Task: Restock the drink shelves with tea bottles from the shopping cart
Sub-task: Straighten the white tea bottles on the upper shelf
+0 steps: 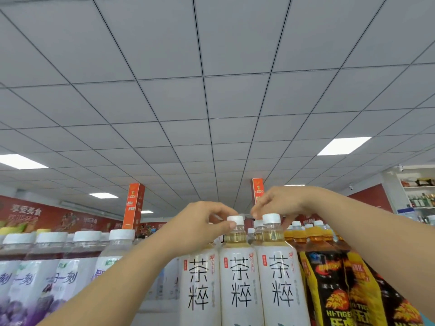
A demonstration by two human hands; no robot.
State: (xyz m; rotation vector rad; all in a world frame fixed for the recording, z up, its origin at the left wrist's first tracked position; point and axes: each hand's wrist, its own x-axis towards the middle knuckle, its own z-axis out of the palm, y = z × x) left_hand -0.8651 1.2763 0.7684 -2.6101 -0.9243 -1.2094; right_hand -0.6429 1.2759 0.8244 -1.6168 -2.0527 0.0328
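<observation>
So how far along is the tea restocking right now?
Done: three white-label tea bottles already stand in the front row, between the purple drinks and the Hi-Tiger bottles. In hand: the left hand pinches the middle cap; the right hand reaches the caps just behind. Left: unknown, since the cart is out of view.

Purple-labelled bottles (35, 274) left, black-and-yellow bottles (329, 285) right — orange pillars (133, 205) behind.
</observation>
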